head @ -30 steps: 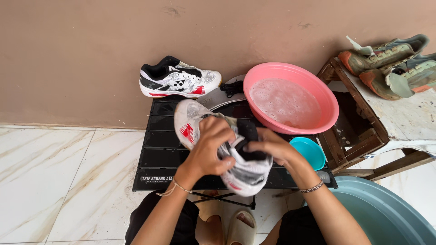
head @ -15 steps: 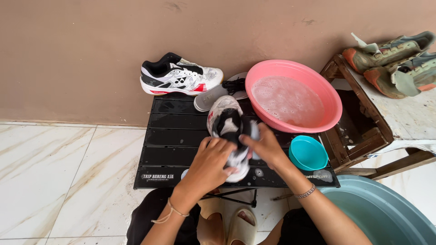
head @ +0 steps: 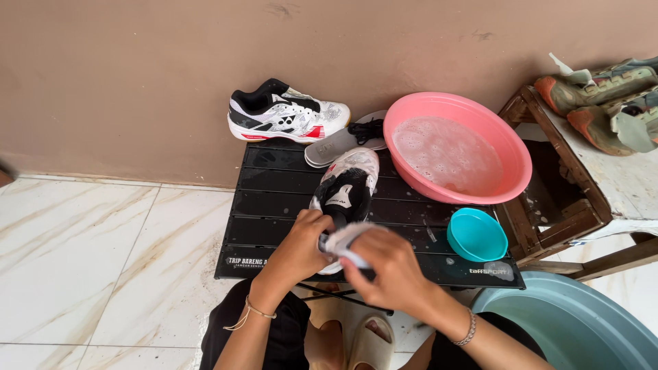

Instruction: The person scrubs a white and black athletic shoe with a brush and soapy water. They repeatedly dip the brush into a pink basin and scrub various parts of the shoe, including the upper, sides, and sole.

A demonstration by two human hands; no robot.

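Both hands working on a shoe at the near edge of the black worktop (head: 274, 199).

Behind it, the pink basin (head: 480, 109) is holding soapy water; a second shoe (head: 284, 116) is resting by the wall, and a teal cup (head: 476, 235) is sitting right of my hands. I am steadying the white-and-black shoe (head: 346, 188) with my left hand (head: 301, 243), fingers curled on its heel. My right hand (head: 387, 264) is pinching a white insole (head: 343, 240) at the shoe's opening.

Single head-worn view, looking steeply down from close above both hands, facing the brown wall (head: 137, 68). Beyond the fingers (head: 322, 223), the black counter (head: 274, 205); left of them, tiled floor (head: 82, 260); beneath them, knees and sandals at the lower edge.
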